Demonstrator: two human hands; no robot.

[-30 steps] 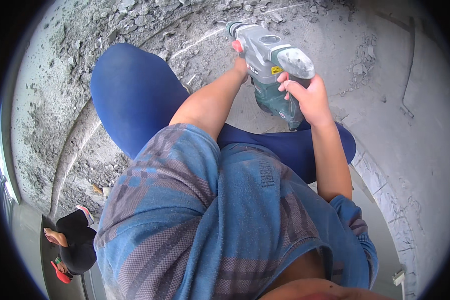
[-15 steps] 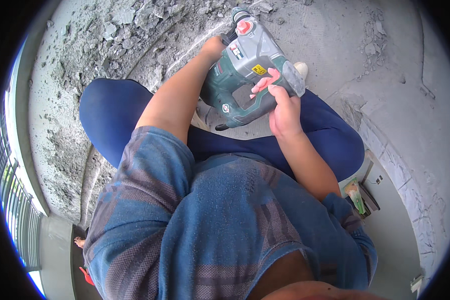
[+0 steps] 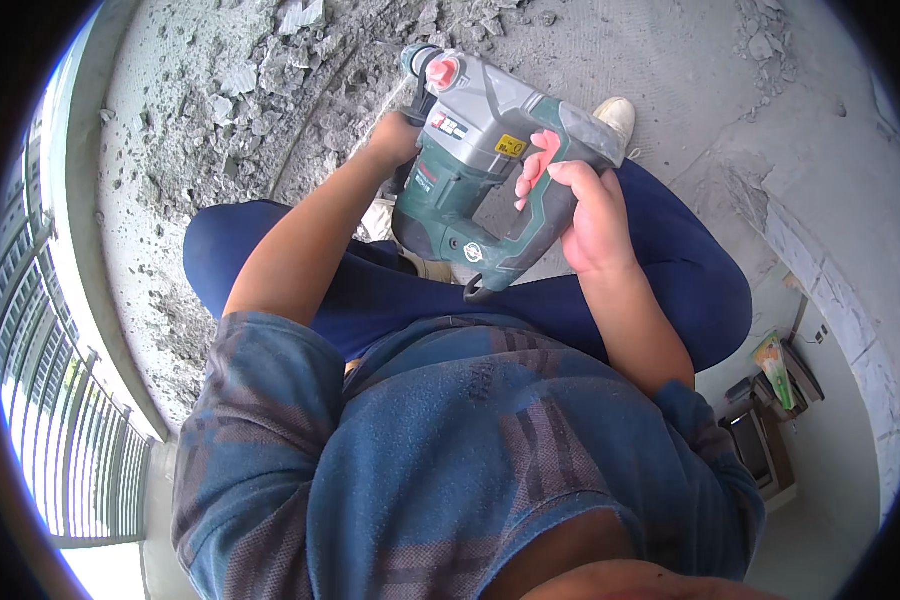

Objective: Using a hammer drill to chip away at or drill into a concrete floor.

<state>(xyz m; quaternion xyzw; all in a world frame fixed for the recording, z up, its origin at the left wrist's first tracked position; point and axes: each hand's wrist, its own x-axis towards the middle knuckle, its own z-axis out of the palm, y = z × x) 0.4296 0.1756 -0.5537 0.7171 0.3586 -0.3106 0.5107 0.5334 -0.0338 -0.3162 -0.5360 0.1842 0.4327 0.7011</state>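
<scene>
A green and grey rotary hammer drill point(image 3: 480, 108) is held across my lap, its round front end toward the far left. On its side handle, my left hand point(image 3: 398, 140) is closed, with the fingers partly hidden. My right hand point(image 3: 598, 218) wraps the rear grip, its fingers through the handle loop by the red trigger. A red knob point(image 3: 441, 71) sits on the drill's upper side. No bit can be made out at the front end.
Broken concrete rubble point(image 3: 270, 85) covers the floor at the far left. My bent blue-trousered legs point(image 3: 660, 270) flank the drill, with a white shoe point(image 3: 615, 116) beyond its rear end. A metal railing point(image 3: 80, 440) stands at left; assorted items point(image 3: 776, 372) lie at lower right.
The drill's front end has swung left and slightly nearer, with both hands still on it. The whole view has shifted, showing more railing on the left.
</scene>
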